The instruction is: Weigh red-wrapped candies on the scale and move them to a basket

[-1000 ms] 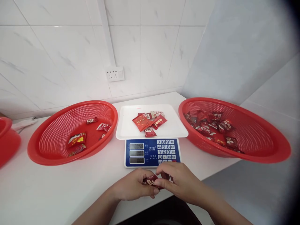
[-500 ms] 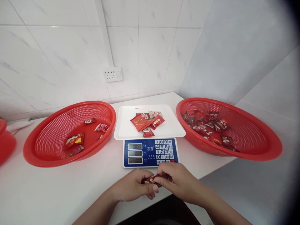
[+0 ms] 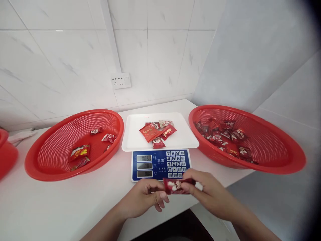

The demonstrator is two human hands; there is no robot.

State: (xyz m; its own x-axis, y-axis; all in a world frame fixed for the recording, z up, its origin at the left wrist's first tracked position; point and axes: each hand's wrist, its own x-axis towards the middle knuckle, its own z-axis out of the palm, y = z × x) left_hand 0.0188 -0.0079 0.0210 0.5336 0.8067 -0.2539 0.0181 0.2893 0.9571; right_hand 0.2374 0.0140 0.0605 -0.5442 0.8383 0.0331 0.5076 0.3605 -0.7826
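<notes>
My right hand (image 3: 207,189) is closed on a small dark red candy packet (image 3: 177,186) with white print, pinching its right part between thumb and fingers. The packet is held level just in front of the scale. My left hand (image 3: 145,198) is at the packet's left end, its fingers loosely curled and apart, with nothing seen between them; whether a fingertip touches the wrapper, I cannot tell. Beyond the hands stands a blue-faced digital scale (image 3: 162,169). On its white weighing tray (image 3: 132,134) several red candy packets (image 3: 151,131) lie in a small overlapping pile.
To the right, a red perforated basket (image 3: 273,147) holds many wrapped candies (image 3: 225,135). At left, another red basket (image 3: 50,147) has several packets scattered inside. Part of a further red container (image 3: 7,155) shows at the far left edge. A wall socket (image 3: 121,80) is behind.
The packet has moved slightly up and right with my right hand. My left hand's fingers, earlier around the packet's left part, have come off it.
</notes>
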